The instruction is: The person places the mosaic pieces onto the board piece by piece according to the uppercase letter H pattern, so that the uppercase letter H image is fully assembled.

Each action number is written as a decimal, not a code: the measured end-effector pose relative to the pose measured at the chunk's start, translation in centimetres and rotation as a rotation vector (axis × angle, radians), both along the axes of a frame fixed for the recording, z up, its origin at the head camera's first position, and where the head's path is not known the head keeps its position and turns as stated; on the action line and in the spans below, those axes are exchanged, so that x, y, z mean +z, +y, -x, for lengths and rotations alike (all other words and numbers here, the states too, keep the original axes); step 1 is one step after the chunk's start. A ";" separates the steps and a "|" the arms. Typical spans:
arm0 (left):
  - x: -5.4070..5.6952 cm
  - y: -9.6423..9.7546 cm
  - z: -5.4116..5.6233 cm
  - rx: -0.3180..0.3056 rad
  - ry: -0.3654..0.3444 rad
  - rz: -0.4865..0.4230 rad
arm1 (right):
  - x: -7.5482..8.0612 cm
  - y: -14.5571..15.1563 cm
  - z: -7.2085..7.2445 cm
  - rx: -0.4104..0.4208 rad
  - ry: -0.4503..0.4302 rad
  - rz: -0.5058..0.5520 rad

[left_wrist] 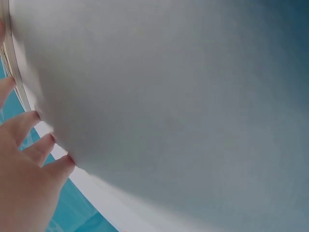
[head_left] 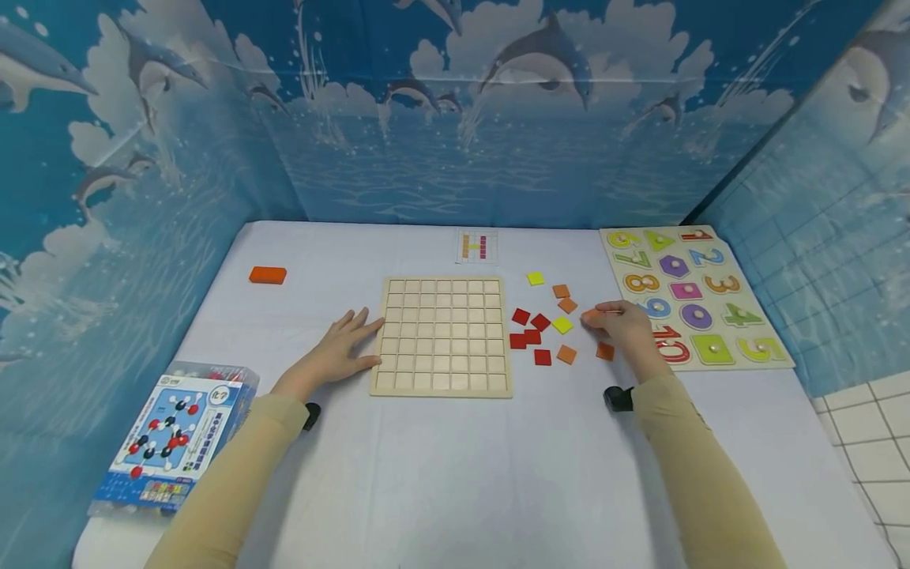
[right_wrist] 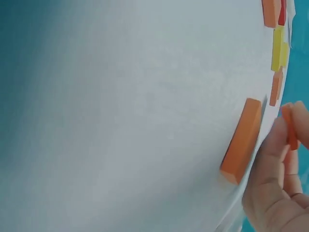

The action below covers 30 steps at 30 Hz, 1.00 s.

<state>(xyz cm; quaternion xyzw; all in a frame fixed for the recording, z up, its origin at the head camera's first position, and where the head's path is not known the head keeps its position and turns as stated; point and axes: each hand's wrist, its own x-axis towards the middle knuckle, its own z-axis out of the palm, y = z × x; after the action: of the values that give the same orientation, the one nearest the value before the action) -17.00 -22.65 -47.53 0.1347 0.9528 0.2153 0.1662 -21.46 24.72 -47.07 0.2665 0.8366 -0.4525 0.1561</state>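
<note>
A wooden grid board (head_left: 442, 332) lies flat on the white table. My left hand (head_left: 332, 353) rests against its left edge, fingers spread; the left wrist view has those fingertips (left_wrist: 63, 164) touching down near the board's side. Right of the scattered tiles, my right hand (head_left: 629, 332) pinches an orange square tile (right_wrist: 290, 128) between thumb and finger. Another orange tile (head_left: 605, 352) lies just below that hand. Red tiles (head_left: 541, 322), yellow tiles (head_left: 562, 325) and more orange tiles (head_left: 566, 354) are strewn between board and right hand.
A number-and-shape puzzle board (head_left: 766, 328) lies at the right, partly behind the right hand. Behind the grid is a small pattern card (head_left: 477, 246). An orange block (head_left: 268, 275) sits at back left, a boxed molecular model set (head_left: 171, 442) at front left.
</note>
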 end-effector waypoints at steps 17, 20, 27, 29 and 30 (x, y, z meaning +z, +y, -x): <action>0.3 -0.1 1.0 -0.075 -0.006 0.004 | 2.9 -8.4 1.3 0.162 0.111 0.361; 0.1 -0.1 0.8 -0.071 -0.012 -0.006 | 2.9 -11.9 2.0 0.219 0.111 0.400; -0.5 -0.2 0.3 -0.066 -0.010 -0.003 | 2.8 -19.3 3.1 0.362 0.161 0.410; -0.5 -0.1 0.3 -0.070 -0.003 -0.006 | 2.7 -20.8 3.3 0.393 0.180 0.388; -0.4 -0.1 0.4 -0.072 -0.003 -0.005 | 2.6 -21.4 3.5 0.407 0.192 0.367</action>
<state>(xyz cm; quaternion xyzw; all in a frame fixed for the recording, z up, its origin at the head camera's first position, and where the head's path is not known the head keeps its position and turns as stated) -17.37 -22.72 -47.94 0.1689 0.9466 0.2117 0.1749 -24.97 3.36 -44.48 0.0164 0.7878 -0.5789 0.2097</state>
